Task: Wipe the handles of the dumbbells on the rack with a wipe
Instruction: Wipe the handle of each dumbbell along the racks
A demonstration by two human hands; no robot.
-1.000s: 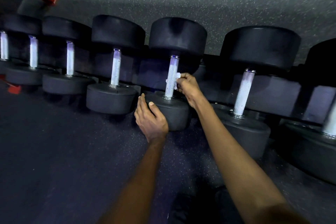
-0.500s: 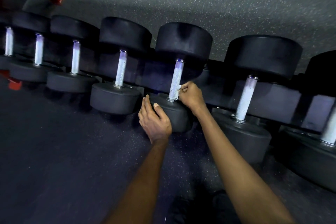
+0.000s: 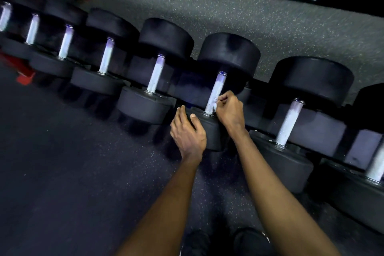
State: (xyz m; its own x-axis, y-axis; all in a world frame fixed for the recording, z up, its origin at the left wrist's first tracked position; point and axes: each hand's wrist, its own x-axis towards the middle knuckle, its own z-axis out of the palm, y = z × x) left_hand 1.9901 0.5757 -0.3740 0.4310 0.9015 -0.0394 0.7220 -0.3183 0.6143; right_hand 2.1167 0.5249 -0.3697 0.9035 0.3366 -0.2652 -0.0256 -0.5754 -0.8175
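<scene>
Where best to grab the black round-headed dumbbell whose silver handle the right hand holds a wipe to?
On the black round-headed dumbbell, wrap the silver metal handle mid-length, from above: it lies exposed between two wide heads, probably too broad to grasp.

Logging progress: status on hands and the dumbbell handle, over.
Left hand rests on near head. Right hand pinches wipe low on handle. Nothing in the way.

wipe [image 3: 216, 103] mostly hidden under right hand [image 3: 230, 110]
</scene>
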